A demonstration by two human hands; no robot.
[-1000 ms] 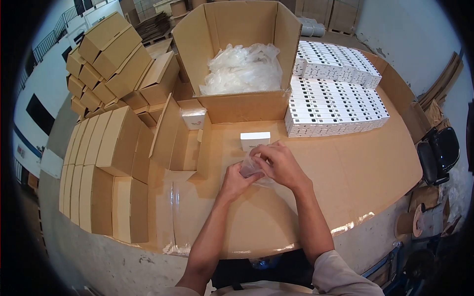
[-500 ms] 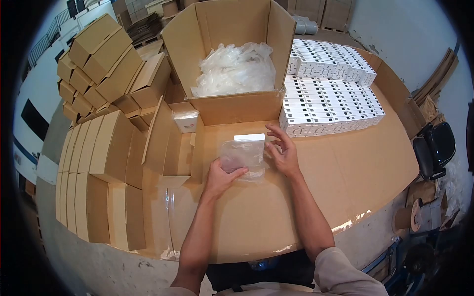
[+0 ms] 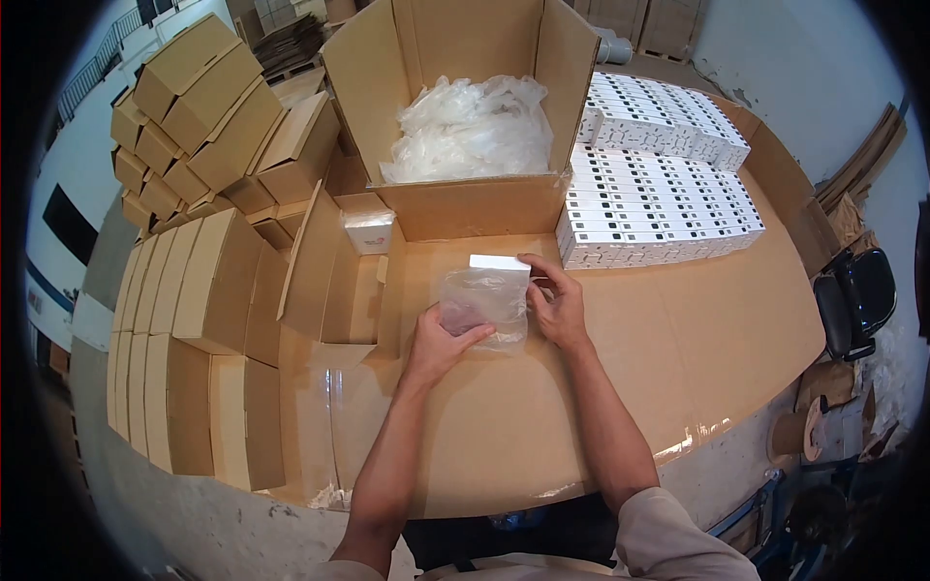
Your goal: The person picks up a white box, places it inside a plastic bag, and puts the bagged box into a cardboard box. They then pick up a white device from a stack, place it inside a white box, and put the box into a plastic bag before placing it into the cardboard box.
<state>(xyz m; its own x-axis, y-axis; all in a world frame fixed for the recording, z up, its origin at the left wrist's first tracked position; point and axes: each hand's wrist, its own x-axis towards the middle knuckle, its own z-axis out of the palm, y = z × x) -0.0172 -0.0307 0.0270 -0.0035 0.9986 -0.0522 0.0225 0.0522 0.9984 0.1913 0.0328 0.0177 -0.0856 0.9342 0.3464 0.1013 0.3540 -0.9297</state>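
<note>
Below the bag-filled carton (image 3: 465, 208), left hand (image 3: 441, 339) grips clear bag (image 3: 484, 300); right hand (image 3: 557, 305) pinches white box (image 3: 499, 261)

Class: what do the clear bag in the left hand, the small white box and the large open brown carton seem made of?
Clear bag: thin plastic film, glossy, crinkled, see-through. Small white box: probably smooth card, sharp edges. Large open brown carton: matt cardboard, folded flaps.

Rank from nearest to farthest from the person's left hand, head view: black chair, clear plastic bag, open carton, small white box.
1. clear plastic bag, held in the left hand.
2. small white box, just behind the bag.
3. open carton, farther back.
4. black chair, far right.
</note>
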